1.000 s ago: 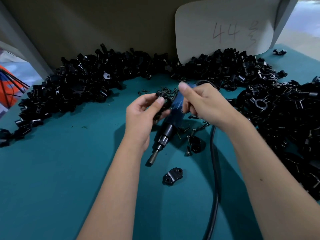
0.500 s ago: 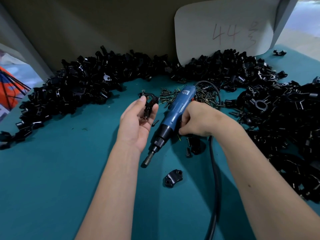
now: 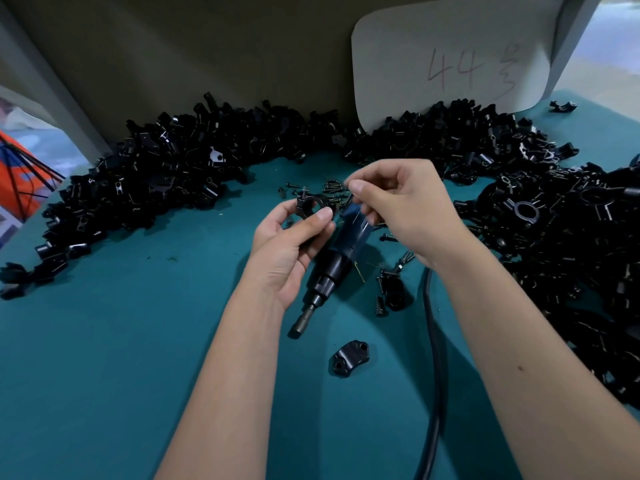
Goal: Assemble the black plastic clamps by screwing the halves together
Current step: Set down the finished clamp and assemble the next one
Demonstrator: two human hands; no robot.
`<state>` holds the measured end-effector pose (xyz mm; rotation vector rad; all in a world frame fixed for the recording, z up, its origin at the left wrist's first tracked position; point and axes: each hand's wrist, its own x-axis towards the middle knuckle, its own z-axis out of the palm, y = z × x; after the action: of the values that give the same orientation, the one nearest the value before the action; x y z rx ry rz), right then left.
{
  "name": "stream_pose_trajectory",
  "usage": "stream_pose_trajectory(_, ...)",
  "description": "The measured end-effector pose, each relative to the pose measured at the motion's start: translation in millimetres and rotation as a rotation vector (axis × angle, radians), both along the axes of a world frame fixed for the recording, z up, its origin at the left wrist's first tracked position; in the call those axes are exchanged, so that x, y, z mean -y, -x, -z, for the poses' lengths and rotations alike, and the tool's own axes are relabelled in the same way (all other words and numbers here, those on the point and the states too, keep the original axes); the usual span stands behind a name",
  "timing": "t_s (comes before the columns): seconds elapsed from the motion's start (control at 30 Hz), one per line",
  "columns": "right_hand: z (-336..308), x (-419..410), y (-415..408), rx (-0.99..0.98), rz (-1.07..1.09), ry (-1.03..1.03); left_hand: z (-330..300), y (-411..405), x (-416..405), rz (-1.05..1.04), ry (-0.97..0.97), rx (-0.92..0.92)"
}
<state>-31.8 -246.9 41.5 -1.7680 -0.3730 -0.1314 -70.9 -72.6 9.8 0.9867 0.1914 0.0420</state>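
Note:
My left hand [image 3: 287,251] grips a black ring-shaped clamp [image 3: 313,203] between thumb and fingers, held up over the teal table [image 3: 104,341]. My right hand [image 3: 398,206] hovers just right of the clamp, thumb and forefinger pinching what looks like a small dark screw [image 3: 350,197]. Under both hands a blue electric screwdriver [image 3: 332,268] lies on the table, its bit pointing toward me. A single clamp half [image 3: 350,356] lies nearer to me.
Large heaps of black clamp parts [image 3: 166,174] curve along the back and fill the right side [image 3: 571,244]. Loose screws [image 3: 329,187] are scattered behind the hands. The screwdriver's black cable [image 3: 434,341] runs toward me. A white card [image 3: 450,53] leans on the back wall.
My right hand has left the screwdriver's side and risen to the clamp with a small screw pinched. My left hand has raised and turned the clamp. The screwdriver lies about where it was.

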Motion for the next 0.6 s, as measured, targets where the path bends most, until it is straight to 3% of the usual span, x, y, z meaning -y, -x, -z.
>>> stream_pose_trajectory(0.33,8.3,-4.1,-1.9,0.023,-0.038,-0.079,-4.9,4.0,2.6,0.116,0.008,0.034)
stream_pose_trajectory(0.6,8.1,2.5,-1.9,-0.212,-0.229,-0.223,-3.3,3.7,0.0,0.133,0.040,0.015)
